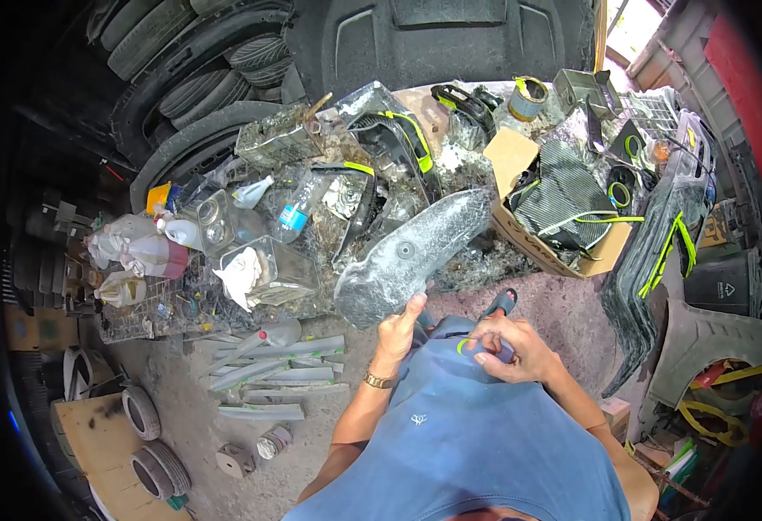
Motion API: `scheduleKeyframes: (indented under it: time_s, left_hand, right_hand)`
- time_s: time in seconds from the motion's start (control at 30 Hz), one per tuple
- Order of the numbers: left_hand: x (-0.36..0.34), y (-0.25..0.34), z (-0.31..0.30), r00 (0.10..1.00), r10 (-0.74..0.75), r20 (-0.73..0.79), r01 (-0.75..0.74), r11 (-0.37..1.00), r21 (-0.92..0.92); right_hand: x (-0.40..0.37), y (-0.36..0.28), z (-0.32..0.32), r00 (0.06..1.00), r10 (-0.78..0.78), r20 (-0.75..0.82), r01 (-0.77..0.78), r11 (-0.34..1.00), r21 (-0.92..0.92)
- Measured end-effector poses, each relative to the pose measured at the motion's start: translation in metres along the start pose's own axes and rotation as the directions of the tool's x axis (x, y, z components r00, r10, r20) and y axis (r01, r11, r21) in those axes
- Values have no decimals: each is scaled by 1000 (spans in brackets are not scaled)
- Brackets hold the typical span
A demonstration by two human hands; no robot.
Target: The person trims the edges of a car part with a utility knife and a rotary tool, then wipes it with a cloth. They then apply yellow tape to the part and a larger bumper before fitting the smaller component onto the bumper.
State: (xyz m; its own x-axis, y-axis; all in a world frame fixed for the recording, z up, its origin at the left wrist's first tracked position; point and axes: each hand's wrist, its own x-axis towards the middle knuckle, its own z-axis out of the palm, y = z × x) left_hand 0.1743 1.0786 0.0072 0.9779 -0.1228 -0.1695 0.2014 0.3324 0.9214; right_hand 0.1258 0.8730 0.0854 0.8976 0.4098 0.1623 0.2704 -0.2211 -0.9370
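My left hand (398, 332) is closed on the lower edge of a long grey molded panel (411, 252), thumb on its face. The panel is dusty white, with a small round hole near its middle, and it tilts up to the right in front of the cluttered bench. My right hand (520, 349) is in front of my blue shirt, apart from the panel, its fingers curled in. A thin yellow-green strip (462, 346) shows beside its fingertips; I cannot make out what the hand holds.
A cardboard box (533, 234) with carbon-patterned parts stands right of the panel. A plastic bottle (298, 208) and a clear tub (290, 269) lie on the bench. Grey strips (290, 373) cover the floor at left. A long dark bumper-like part (650, 269) hangs off the right end.
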Motion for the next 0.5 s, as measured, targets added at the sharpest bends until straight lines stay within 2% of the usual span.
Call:
scheduleKeyframes:
  time_s: [0.1, 0.4, 0.47, 0.5]
  left_hand:
    - [1, -1, -2, 997, -76, -21, 76, 997, 2]
    - [-2, 4, -4, 995, -95, -10, 95, 991, 99]
    - [-1, 1, -2, 996, -90, 8, 90, 992, -90]
    - [-1, 3, 0, 996, -87, 5, 87, 993, -84]
  right_hand:
    - [-2, 2, 1, 1000, 21, -12, -21, 1000, 12]
    - [-1, 10, 8, 997, 64, -37, -64, 998, 12]
    - [0, 9, 10, 997, 71, -36, -71, 997, 22]
    - [0, 10, 11, 996, 88, -31, -87, 996, 29]
